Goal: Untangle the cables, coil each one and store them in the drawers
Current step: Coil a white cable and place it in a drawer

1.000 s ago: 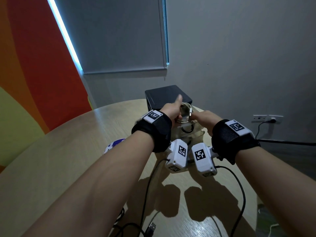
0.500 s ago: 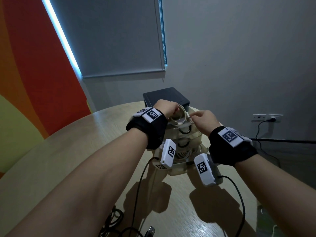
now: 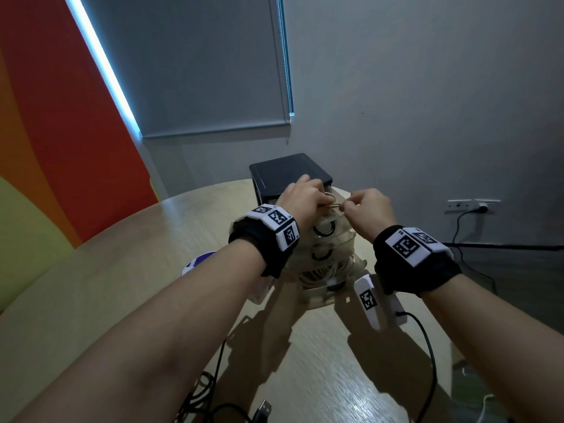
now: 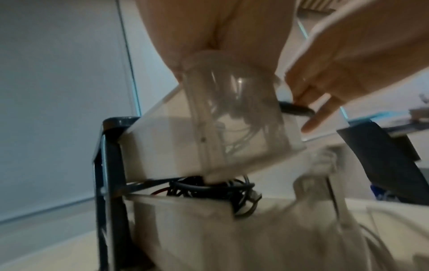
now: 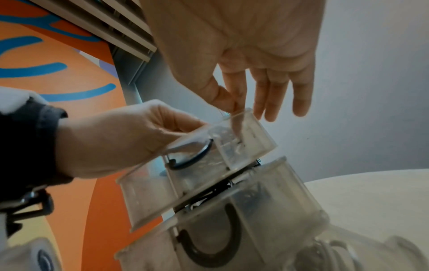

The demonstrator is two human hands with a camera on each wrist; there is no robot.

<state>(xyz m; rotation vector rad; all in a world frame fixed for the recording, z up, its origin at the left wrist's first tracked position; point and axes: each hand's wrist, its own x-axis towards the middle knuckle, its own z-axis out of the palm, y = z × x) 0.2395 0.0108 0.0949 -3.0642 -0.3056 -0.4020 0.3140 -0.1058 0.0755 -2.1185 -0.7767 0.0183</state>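
Observation:
A dark-framed drawer unit [image 3: 276, 174] stands on the round wooden table [image 3: 106, 285], its translucent drawers pulled out in steps. My left hand [image 3: 300, 196] curls palm down over a small white cable coil [image 3: 332, 206] at the open top drawer [image 5: 252, 136]. My right hand [image 3: 354, 204] pinches the coil's end between thumb and forefinger, with the other fingers straight. In the left wrist view the top drawer [image 4: 232, 119] is tilted, and the drawer below it holds dark coiled cables [image 4: 209, 189]. The lowest drawer holds light cables [image 3: 317, 274].
A tangle of black cables [image 3: 201, 392] with a USB plug [image 3: 264, 409] lies near the table's front edge. A purple and white object [image 3: 195, 262] sits left of the drawers. A wall socket [image 3: 476, 206] with a black lead is at right.
Both hands have brought the white coil down from above the unit to the top drawer. My left hand has turned palm down, its thumb no longer raised.

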